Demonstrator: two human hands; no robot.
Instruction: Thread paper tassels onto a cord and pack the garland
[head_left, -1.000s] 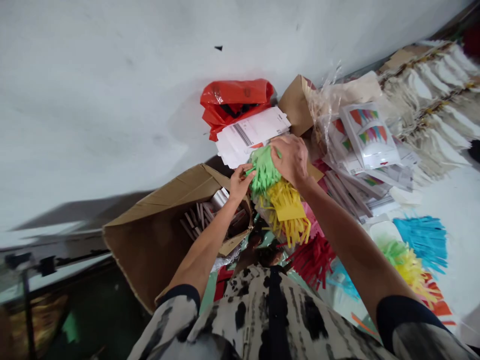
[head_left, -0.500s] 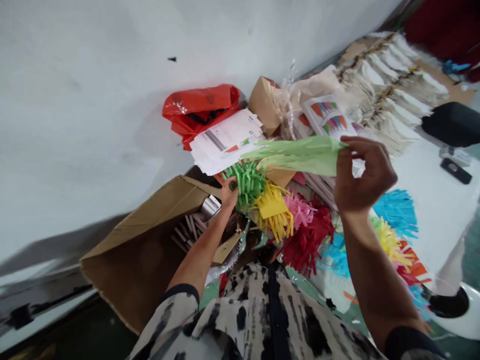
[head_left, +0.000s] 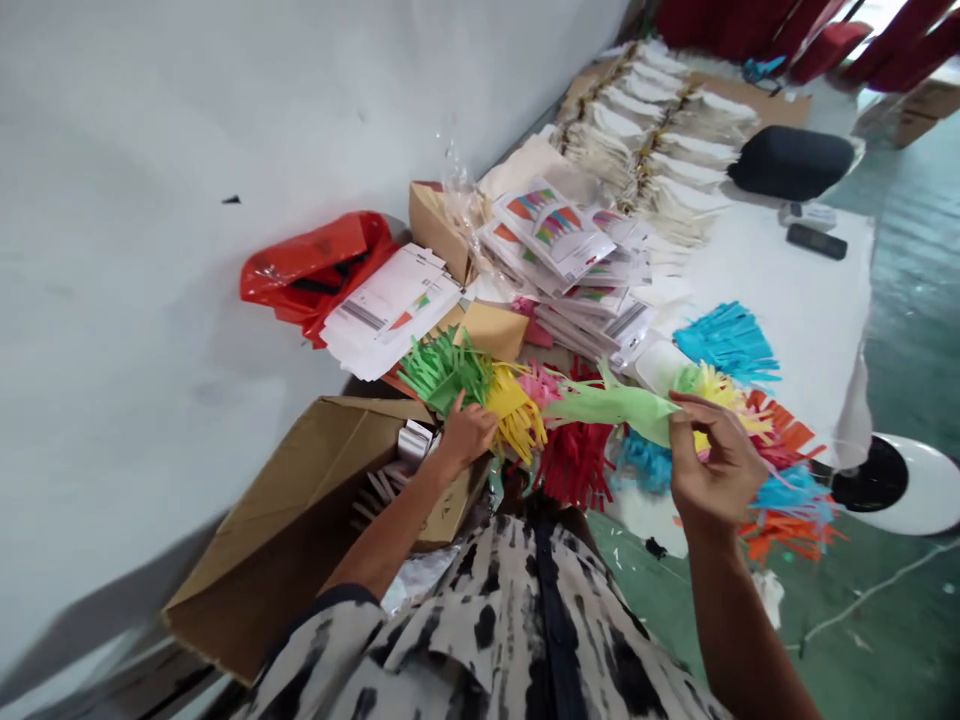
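My right hand [head_left: 716,465] pinches one end of a light green fringed tissue paper strip [head_left: 611,408]. The strip stretches leftward in the air over pink fringed paper [head_left: 538,385] and red fringed paper [head_left: 574,465]. My left hand [head_left: 469,437] is at the near edge of a green fringed paper bundle [head_left: 442,368] and a yellow fringed paper bundle [head_left: 517,415]. Its fingers are apart, one of them pointing up toward the green bundle; the far fingertips lie against the paper.
An open cardboard box [head_left: 262,520] stands at left. Behind the fringes lie printed white packets [head_left: 555,235], flat printed cards [head_left: 386,315] and a red plastic bag [head_left: 315,265]. Blue fringed paper [head_left: 727,345], a dark phone-like object [head_left: 816,241] and white tassel bundles [head_left: 637,130] are at right.
The view has turned to the right. My right hand has lowered the light green strip toward the fringes. My left hand has shifted from the green bundle toward the yellow one.
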